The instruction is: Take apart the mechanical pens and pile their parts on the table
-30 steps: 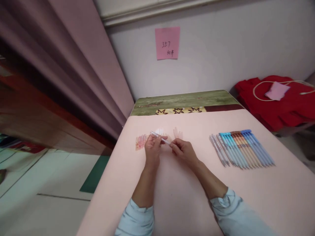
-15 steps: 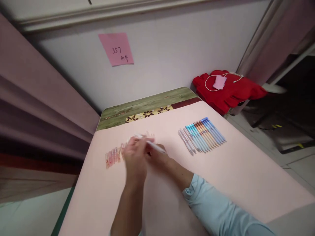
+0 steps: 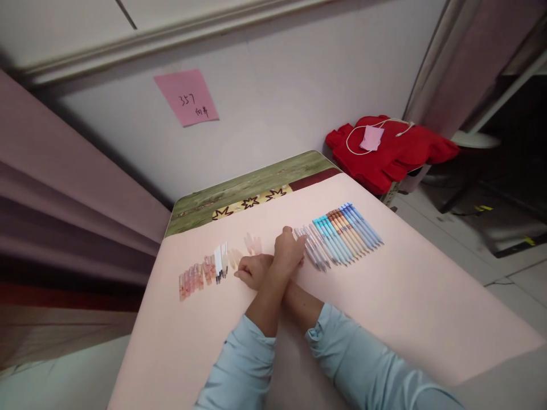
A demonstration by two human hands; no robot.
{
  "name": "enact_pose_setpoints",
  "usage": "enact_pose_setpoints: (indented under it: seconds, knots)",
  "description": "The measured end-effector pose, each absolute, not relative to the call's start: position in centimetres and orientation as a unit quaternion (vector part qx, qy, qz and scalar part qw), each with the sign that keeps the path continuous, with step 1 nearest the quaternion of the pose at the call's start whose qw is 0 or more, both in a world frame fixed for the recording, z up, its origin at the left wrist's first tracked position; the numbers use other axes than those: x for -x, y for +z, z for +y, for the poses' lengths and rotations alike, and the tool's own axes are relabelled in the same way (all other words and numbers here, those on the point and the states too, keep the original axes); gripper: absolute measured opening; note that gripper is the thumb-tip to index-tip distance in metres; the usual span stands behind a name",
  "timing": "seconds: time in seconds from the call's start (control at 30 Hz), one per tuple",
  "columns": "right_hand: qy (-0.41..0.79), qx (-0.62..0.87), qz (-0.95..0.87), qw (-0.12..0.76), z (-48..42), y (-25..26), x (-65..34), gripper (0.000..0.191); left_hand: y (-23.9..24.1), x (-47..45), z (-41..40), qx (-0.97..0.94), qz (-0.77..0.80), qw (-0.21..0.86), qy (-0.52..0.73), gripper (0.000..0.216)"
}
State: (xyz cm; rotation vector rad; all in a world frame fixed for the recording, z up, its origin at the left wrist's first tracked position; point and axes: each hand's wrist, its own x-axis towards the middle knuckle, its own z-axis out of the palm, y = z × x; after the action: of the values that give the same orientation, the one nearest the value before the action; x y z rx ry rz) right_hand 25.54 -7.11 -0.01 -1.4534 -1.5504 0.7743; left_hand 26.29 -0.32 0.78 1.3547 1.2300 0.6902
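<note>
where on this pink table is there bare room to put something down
Free: the near right of the table, between the row of pens and the table edge; the near left, below the small pink pieces. Crowded: the middle band, where the crossed left hand and right hand sit between pieces and pens.

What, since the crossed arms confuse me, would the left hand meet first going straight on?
Probably the clear pens at the row's left end; the left hand may already touch them.
</note>
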Motion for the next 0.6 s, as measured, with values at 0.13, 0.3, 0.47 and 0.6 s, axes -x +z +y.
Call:
enact_pose_setpoints:
  seconds: [0.13, 0.3, 0.47, 0.6]
  knots:
    - [0.311, 0.578, -0.637, 0.405, -5.7, 0.3, -24.9, 0.035, 0.4, -27.0, -0.7, -0.575, 0.533, 0.546, 0.294, 0.026]
    - [0.319, 0.560, -0.668, 0.373, -4.1, -0.1, -23.8, 0.035, 0.4, -27.8, -2.0, -0.620, 0.559, 0.482, 0.267, 0.021]
    - [0.311, 0.554, -0.695, 0.336, -3.3, -1.3, -23.2, 0.021, 1.2, -27.2, -2.6, -0.645, 0.579, 0.453, 0.209, 0.020]
    - [0.262, 0.583, -0.704, 0.311, -3.3, -2.0, -23.3, 0.018, 2.1, -26.1, -2.8, -0.677, 0.594, 0.389, 0.193, 0.027]
